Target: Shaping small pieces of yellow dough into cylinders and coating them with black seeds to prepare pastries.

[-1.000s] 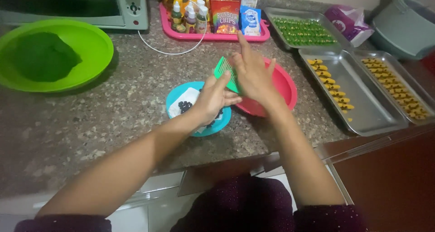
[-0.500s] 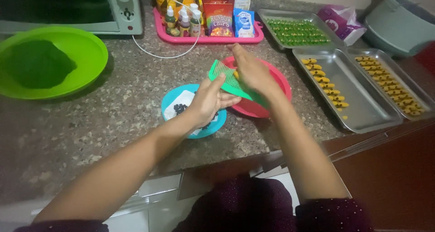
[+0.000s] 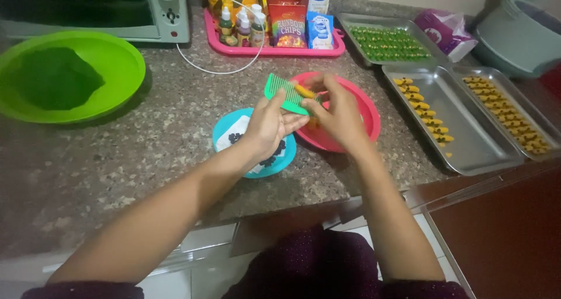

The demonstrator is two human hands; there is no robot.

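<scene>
Two hands work a green comb above the bowls.

The left hand (image 3: 270,125) grips the green comb (image 3: 285,94) tilted toward 11 o'clock, over the blue bowl (image 3: 225,136). The right hand (image 3: 338,113), at 3 o'clock of it, pinches a small yellow dough piece (image 3: 304,91) against the comb's teeth, above the pink bowl (image 3: 365,103).

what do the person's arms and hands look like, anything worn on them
Both forearms are bare. The left hand and right hand show no gloves, rings or watch. Dark maroon sleeves with a fine speckled pattern are pushed up near the elbows.
</scene>
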